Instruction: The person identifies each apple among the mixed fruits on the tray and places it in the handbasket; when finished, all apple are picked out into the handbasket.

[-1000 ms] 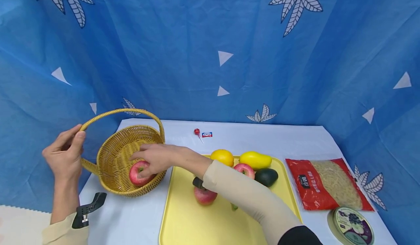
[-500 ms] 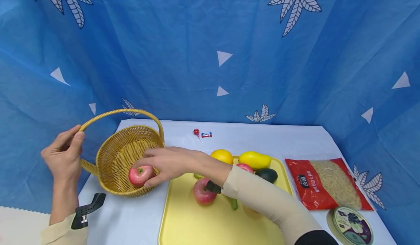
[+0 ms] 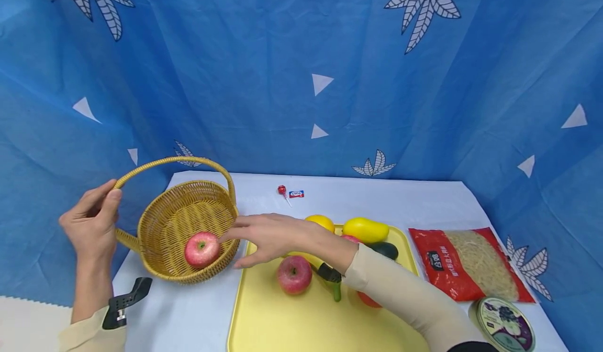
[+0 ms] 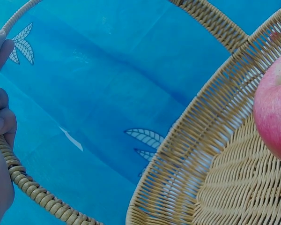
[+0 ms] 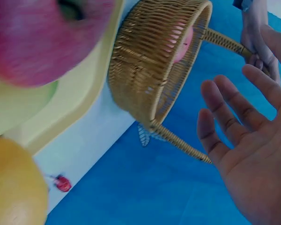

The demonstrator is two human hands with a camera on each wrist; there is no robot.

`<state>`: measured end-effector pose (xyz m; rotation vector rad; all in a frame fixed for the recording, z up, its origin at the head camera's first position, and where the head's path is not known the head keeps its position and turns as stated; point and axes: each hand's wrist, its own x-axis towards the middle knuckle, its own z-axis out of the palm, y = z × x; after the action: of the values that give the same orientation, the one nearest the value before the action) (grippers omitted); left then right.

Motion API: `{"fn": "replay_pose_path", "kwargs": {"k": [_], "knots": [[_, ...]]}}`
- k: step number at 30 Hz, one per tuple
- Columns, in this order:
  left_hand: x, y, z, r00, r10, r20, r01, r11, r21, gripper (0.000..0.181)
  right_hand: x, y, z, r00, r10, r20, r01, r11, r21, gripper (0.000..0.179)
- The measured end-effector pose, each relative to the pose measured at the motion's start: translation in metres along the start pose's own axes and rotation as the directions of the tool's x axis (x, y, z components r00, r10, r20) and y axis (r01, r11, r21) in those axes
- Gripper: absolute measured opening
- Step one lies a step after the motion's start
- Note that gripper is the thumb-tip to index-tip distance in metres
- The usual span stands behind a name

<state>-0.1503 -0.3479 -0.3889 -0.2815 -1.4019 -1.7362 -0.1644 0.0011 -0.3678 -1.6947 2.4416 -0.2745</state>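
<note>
Apple (image 3: 202, 250) inside the basket (image 3: 188, 191), by its near edge; the placing step looks done.
The right hand (image 3: 268, 237), fingers loosely spread, holds nothing above the far left corner of the tray (image 3: 282, 323); the left hand (image 3: 91, 221) grips the handle (image 3: 171, 158). Next calls for drawing clear, basket steady.

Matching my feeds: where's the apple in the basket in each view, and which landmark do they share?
Head: the apple is left of centre, below mid-height, inside the basket.
Left wrist: apple at the right edge, partly cut off.
Right wrist: apple near the top, right of centre, partly behind the basket's wall.
Shared landmark: the left hand gripping the handle.
</note>
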Motion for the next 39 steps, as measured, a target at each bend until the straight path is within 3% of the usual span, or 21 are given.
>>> {"fn": "replay_pose_path", "kwargs": {"k": [14, 30, 39], "knots": [[0.0, 0.0, 0.002, 1.0, 0.018, 0.0, -0.018, 1.0, -0.02, 0.025, -0.037, 0.027, 0.007, 0.991, 0.128, 0.029, -0.13, 0.988, 0.088, 0.059], [0.0, 0.001, 0.001, 1.0, 0.014, 0.011, -0.014, 1.0, 0.01, 0.025, -0.064, 0.036, 0.014, 0.975, 0.208, 0.077, -0.218, 0.964, 0.155, 0.058], [0.0, 0.003, 0.002, 1.0, 0.015, 0.018, -0.015, 1.0, 0.027, 0.025, -0.076, 0.039, 0.022, 0.976, 0.199, 0.09, -0.211, 0.967, 0.147, 0.059]]}}
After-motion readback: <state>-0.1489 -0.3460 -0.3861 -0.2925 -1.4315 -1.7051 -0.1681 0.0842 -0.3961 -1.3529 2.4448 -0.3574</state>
